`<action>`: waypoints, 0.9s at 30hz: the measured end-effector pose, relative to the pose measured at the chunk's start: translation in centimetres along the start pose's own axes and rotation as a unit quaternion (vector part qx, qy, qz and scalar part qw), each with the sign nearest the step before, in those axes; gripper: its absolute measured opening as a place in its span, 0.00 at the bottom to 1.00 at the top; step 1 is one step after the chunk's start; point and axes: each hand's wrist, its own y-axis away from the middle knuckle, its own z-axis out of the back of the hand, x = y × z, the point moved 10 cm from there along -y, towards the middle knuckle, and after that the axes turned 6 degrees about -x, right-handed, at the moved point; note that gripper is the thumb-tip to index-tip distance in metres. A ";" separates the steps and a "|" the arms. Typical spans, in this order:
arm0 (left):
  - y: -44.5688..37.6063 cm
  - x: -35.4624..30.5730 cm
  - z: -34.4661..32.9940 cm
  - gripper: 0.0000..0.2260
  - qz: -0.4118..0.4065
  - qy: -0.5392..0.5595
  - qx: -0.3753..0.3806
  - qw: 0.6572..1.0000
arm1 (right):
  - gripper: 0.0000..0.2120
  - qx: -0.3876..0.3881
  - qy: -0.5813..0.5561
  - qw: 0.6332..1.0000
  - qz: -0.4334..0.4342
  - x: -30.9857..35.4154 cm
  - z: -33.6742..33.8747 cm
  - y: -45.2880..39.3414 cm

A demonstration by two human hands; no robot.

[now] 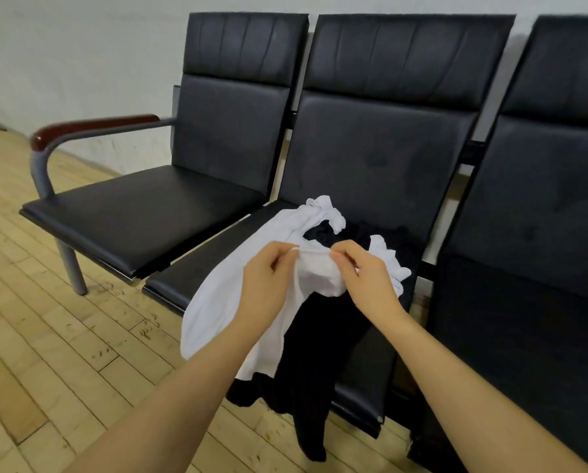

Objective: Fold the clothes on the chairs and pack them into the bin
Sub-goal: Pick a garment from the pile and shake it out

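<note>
Both hands were raised over the middle chair [371, 158] of a row of black padded seats. The left hand [267, 278] pinched a fold of a white shirt [224, 302] between thumb and fingertips, and the right hand [364, 274] pinched the same gathered edge just beside it, so the cloth was bunched between them. Below and to the left of the hands the shirt hung in a loose sheet over the front edge of the seat, and beyond the hands more of it lay rumpled on the cushion. Under the white cloth, below the right hand, a black garment [306, 370] lay across the seat and drooped past its front edge towards the wooden floor [46, 336], one narrow end hanging lowest. To the left of the hands stood the left chair [156, 213], with a dark red armrest [91, 126] on a grey metal frame at its far side. To the right of the hands stood the right chair [541, 206]. A pale wall [80, 46] rose behind the chairs.
</note>
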 end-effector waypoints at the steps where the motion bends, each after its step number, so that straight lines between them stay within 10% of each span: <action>1: -0.4 -1.4 -0.4 0.05 -0.008 0.010 0.004 1.000 | 0.07 -0.032 0.007 0.999 0.012 0.7 1.2 -0.2; 15: 2.2 -22.3 -5.6 0.09 -0.305 0.005 0.030 0.952 | 0.11 -0.252 0.042 0.961 0.105 12.0 21.3 3.9; 27: 12.2 -35.4 -12.3 0.10 -0.378 0.135 0.086 0.912 | 0.10 -0.356 0.204 0.906 0.102 17.3 37.7 13.2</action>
